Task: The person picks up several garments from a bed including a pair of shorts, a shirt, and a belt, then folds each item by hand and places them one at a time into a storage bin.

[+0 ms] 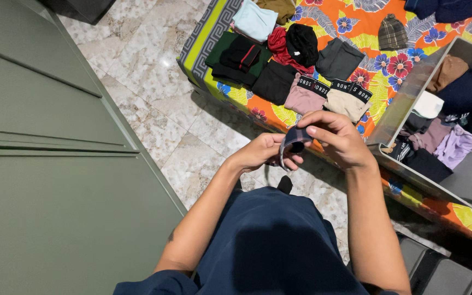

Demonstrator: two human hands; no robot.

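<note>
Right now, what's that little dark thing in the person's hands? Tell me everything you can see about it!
The small dark garment looks like soft fabric, navy with a lighter band or edge curving along its left side. It is rolled or folded into a compact bundle. The left hand grips it from the left, and the right hand curls over its top, fingers pressing it. It is held in the air above the marble floor, near the edge of the floral-covered bed. Its exact kind cannot be told.

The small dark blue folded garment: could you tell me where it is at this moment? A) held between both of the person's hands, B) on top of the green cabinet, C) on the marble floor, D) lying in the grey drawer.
A: the small dark blue garment sits between the left hand and the right hand, above the marble floor and clear of the grey drawer.
</note>
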